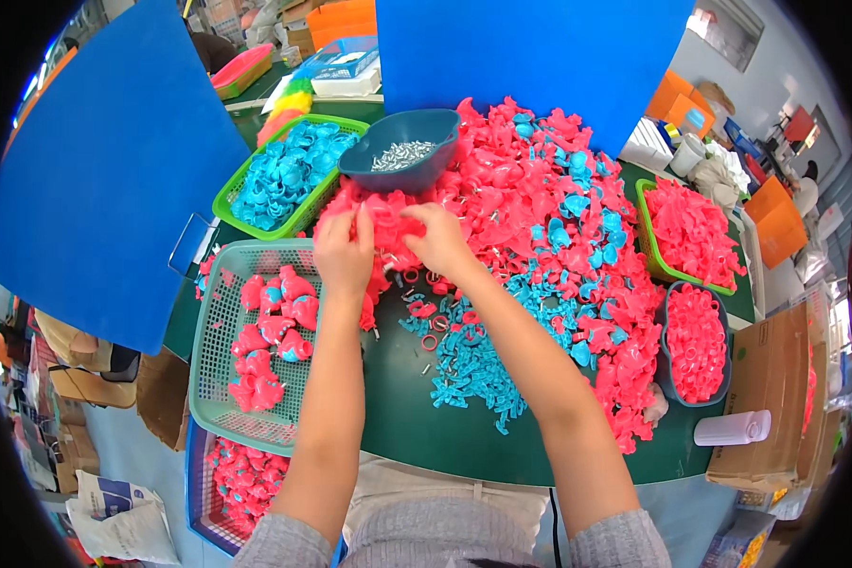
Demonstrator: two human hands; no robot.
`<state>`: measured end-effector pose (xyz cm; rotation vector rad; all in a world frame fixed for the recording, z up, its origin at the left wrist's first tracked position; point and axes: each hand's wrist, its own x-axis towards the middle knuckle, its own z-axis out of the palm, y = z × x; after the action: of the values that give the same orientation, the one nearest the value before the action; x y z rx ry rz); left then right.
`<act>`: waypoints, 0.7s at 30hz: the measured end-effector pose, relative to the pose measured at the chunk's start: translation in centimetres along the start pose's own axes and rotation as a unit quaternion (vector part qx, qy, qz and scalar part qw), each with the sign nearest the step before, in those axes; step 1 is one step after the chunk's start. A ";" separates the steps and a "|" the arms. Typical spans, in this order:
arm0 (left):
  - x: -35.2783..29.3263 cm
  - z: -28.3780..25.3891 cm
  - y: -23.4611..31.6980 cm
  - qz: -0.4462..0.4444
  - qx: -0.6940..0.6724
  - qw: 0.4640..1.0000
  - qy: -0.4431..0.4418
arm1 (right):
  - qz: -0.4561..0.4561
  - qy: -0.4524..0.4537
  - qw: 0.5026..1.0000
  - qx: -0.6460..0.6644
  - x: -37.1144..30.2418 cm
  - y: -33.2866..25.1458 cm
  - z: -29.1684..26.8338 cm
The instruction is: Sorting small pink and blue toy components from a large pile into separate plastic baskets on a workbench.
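Observation:
My left hand [344, 256] is at the near edge of a heap of pink plastic parts [530, 161], below a dark blue bowl [433, 176] of small silvery metal pieces. Its fingers are bent and closed among the pink parts; what they hold cannot be made out. Just to the right, my right hand [440, 244] reaches over the same parts, thumb and forefinger apart, with no held piece visible. Left of my left forearm, a pale green basket [208, 350] contains several pink-and-blue assembled pieces [279, 322].
Small blue parts [483, 369] lie on the green table [398, 417]. A green basket [232, 220] holds blue shells. Pink parts fill a green basket [646, 222] and grey tub [669, 374] at right, near a bottle [732, 428]. Blue panels [530, 57] stand behind. A lower bin [199, 492] holds pink pieces.

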<state>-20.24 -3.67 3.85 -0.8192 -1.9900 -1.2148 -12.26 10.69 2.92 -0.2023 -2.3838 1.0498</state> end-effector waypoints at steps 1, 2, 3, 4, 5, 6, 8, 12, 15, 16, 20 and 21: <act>0.4 0.8 -0.7 0.010 0.031 0.999 -0.003 | 0.000 -0.002 1.000 0.002 0.5 -0.1 0.9; 0.7 1.5 -1.0 0.022 0.058 0.998 -0.005 | 0.003 0.058 0.998 0.005 1.0 -0.1 1.6; 0.8 1.9 -1.3 0.024 0.058 0.998 -0.004 | 0.005 0.118 0.993 0.009 1.5 -0.1 2.2; 0.7 2.2 -1.9 0.033 0.130 0.990 -0.045 | 0.021 0.146 0.989 0.003 1.8 -0.4 2.8; 0.6 2.2 -2.5 0.042 0.201 0.975 -0.084 | 0.020 0.146 0.989 0.004 1.9 -0.6 3.0; 0.6 2.0 -3.6 -0.001 0.227 0.963 -0.145 | 0.020 0.122 0.991 -0.041 1.9 -0.8 3.1; 0.4 0.9 -2.9 -0.004 0.227 0.964 -0.138 | 0.009 0.085 0.988 -0.129 1.1 -1.1 2.7; -0.4 -3.6 2.9 0.011 0.130 0.986 -0.107 | -0.037 0.095 0.984 -0.145 -2.8 -2.1 0.6; -6.0 -5.2 5.2 -0.005 -0.074 0.989 -0.125 | 0.075 -0.150 0.971 -0.172 -7.5 -3.2 0.4; -8.4 -5.8 5.1 -0.018 -0.070 0.988 -0.134 | 0.073 -0.150 0.971 -0.172 -8.8 -3.1 0.7; -15.7 -5.3 3.0 -0.115 -0.070 0.971 -0.199 | -0.052 -0.100 0.973 -0.203 -11.4 -0.2 1.2; -16.4 -4.8 2.6 -0.115 -0.069 0.971 -0.198 | -0.010 -0.129 0.986 -0.109 -11.3 0.8 1.0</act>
<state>-7.58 -9.83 -6.12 -0.9829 -2.3959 -1.4214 -3.25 6.83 -2.80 -0.1256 -2.7306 0.8477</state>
